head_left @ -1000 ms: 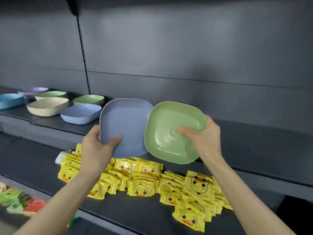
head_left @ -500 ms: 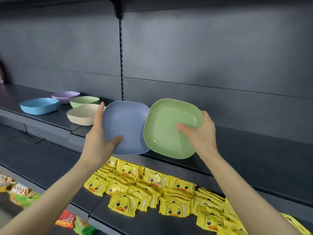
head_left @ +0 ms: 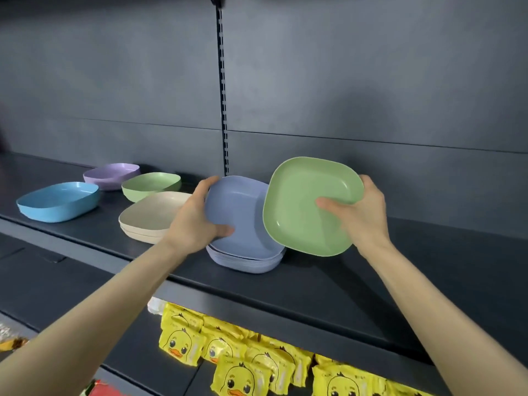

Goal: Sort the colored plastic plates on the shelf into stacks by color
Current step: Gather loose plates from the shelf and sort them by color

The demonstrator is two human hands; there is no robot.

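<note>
My left hand (head_left: 197, 221) grips a slate-blue plate (head_left: 240, 212) by its left edge, tilted, its lower edge resting on a stack of slate-blue plates (head_left: 245, 260) on the dark shelf (head_left: 328, 287). My right hand (head_left: 361, 212) holds a green plate (head_left: 303, 204) tilted up, above the shelf and overlapping the blue plate's right side. To the left stand a beige stack (head_left: 151, 215), a green plate or stack (head_left: 151, 184), a purple plate (head_left: 113, 174) and a light-blue plate (head_left: 58, 201).
A slotted upright (head_left: 222, 90) runs down the grey back wall behind the plates. On the lower shelf lie several yellow duck snack packets (head_left: 243, 364). Colourful packets show at the bottom left corner (head_left: 11, 342).
Both hands moved up and toward the shelf. The slate-blue plate came down onto the slate-blue stack. The view shifted, so the plates on the shelf now appear larger and closer.
</note>
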